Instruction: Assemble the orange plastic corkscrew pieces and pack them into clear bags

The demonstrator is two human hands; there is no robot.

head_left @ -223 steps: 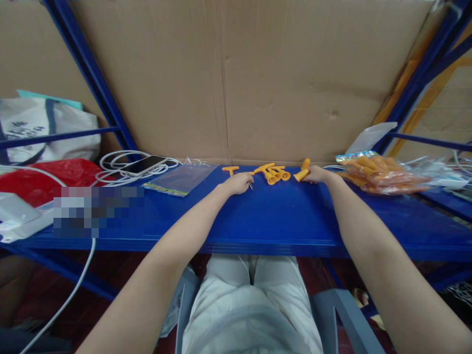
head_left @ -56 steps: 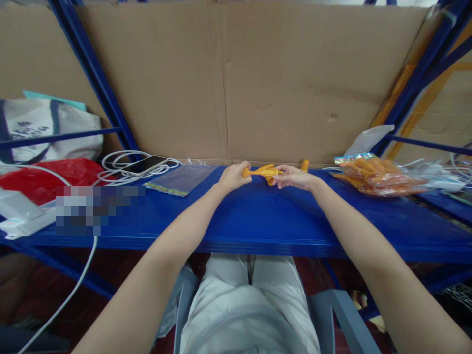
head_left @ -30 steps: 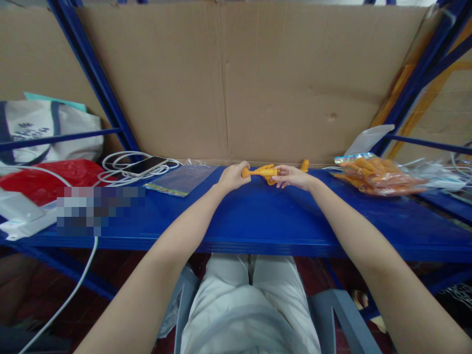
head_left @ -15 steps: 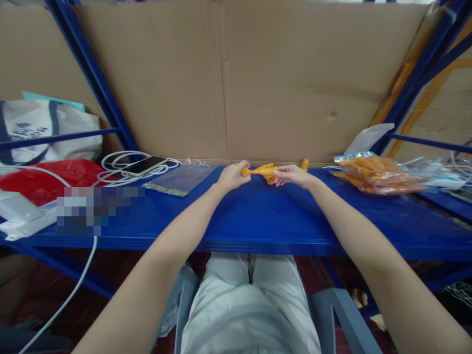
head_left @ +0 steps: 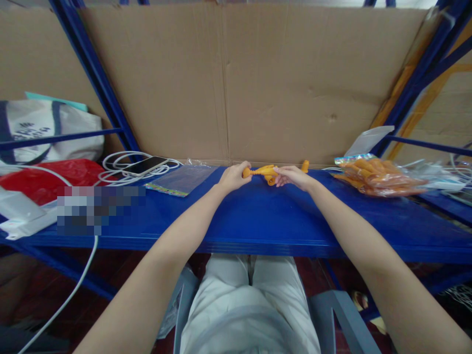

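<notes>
An orange-yellow plastic toy piece (head_left: pixel 266 171) with a thin ribbed stem and a round knob is held between my two hands, near the back of the blue table (head_left: pixel 258 216). My left hand (head_left: pixel 235 178) grips the knob at its left end. On the right end, the fingers of my right hand (head_left: pixel 292 177) are closed in a pinch. Just behind my right hand stands another small orange piece (head_left: pixel 305 166).
At the right lies a clear bag of orange parts (head_left: pixel 379 174). To the left are a flat transparent bag (head_left: pixel 182 179), a phone (head_left: pixel 145 166) on coiled white cable, a red bag (head_left: pixel 73 177) and a white power strip (head_left: pixel 27 221). Cardboard (head_left: pixel 258 88) walls the back.
The view has shifted very slightly. Both hands keep hold of the toy piece in nearly the same place.
</notes>
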